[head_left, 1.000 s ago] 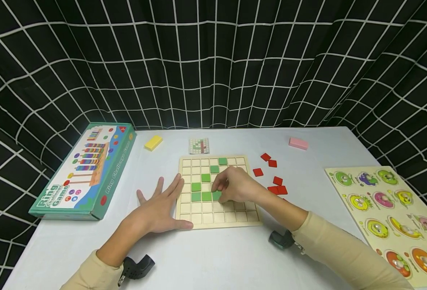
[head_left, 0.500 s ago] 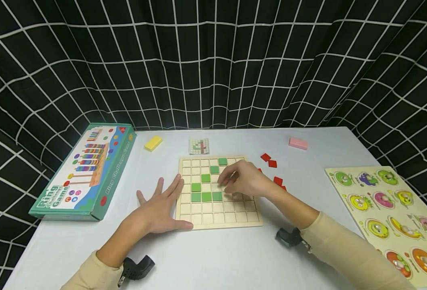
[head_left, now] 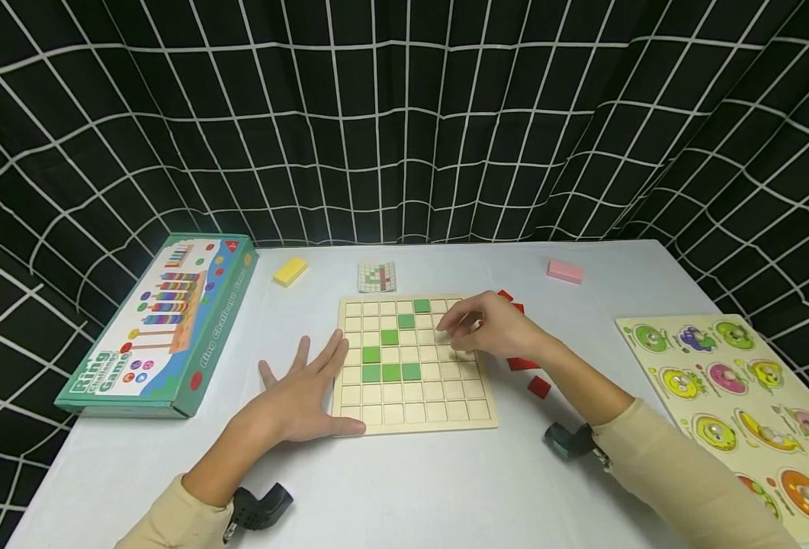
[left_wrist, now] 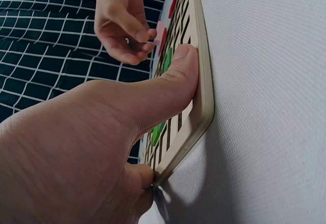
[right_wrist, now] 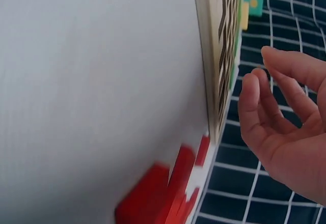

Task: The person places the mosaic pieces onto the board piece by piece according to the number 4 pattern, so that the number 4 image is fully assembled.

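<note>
A square wooden grid board (head_left: 414, 412) lies on the white table, with several green tiles (head_left: 391, 372) set in its cells in a diagonal and a short row. My left hand (head_left: 297, 400) spreads its fingers along the board's left edge, and its thumb presses the near left corner, seen close up in the left wrist view. Over the board's right side hovers my right hand (head_left: 503, 328), fingers loosely bent and nothing between them. In the right wrist view its thumb and fingertips (right_wrist: 249, 89) stand apart. Several red tiles (head_left: 539, 386) lie right of the board, partly hidden by the right hand.
A small pattern card (head_left: 377, 277) lies behind the board. Farther back are a yellow block (head_left: 290, 271) and a pink block (head_left: 565, 271). A green ring game box (head_left: 171, 320) stands at the left; a fruit puzzle board (head_left: 706, 404) lies at the right.
My right hand has moved right and slightly back, away from the green row, uncovering its rightmost tile and covering some red tiles. The left hand has stayed still.
</note>
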`<state>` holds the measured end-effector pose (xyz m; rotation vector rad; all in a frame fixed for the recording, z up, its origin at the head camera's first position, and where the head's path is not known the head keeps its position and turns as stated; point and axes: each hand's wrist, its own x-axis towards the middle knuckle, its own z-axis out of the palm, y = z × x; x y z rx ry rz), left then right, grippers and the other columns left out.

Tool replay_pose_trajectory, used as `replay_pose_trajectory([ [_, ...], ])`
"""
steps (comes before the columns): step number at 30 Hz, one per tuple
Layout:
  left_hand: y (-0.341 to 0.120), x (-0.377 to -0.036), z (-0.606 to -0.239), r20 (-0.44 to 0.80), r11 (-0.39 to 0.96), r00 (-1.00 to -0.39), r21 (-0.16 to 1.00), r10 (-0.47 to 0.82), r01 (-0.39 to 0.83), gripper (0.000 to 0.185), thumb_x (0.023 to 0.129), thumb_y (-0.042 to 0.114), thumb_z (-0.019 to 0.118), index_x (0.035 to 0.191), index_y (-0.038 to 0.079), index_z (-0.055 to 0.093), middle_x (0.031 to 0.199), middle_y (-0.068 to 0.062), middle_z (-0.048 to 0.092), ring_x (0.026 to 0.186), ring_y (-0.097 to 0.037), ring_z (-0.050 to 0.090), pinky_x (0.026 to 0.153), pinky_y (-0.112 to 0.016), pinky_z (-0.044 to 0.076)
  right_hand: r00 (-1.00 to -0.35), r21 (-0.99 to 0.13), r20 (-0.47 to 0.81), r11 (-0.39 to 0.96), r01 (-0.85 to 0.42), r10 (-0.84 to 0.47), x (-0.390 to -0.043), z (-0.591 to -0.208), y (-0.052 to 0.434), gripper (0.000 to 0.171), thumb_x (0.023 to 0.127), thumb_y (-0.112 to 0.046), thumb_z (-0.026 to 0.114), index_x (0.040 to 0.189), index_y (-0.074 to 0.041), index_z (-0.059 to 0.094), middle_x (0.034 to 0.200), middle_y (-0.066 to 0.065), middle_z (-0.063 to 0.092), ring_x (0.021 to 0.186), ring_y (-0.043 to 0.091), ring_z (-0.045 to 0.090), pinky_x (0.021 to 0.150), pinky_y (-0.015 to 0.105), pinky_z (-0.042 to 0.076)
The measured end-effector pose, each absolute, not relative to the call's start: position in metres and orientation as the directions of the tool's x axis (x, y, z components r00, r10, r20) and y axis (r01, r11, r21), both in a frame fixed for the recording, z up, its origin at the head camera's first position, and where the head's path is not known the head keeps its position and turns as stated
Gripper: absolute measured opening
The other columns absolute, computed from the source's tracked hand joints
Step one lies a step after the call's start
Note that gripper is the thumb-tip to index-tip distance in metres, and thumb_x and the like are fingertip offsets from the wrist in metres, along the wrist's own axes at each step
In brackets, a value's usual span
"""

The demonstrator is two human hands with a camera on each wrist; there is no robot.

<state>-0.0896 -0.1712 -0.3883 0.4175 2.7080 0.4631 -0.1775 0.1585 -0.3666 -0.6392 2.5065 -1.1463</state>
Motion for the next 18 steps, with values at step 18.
replay_pose_trajectory([
  [18, -0.17, -0.09, -0.39, -0.301, 0.903, -0.889, 0.363, 0.346, 0.229, 0.127, 0.078, 0.075, 0.076, 0.169, 0.015, 0.01, 0.177, 0.0, 0.001, 0.16, -0.049, -0.002, 0.099, -0.095, -0.002, -0.94, -0.712, -0.094, 0.682, -0.166, -0.327, -0.193, -0.364, 0.214, 0.026, 0.088, -0.007, 0.079, 0.114, -0.009, 0.079, 0.106, 0.012, 0.075, 0.095, 0.027, 0.063, 0.072, 0.03, 0.053],
])
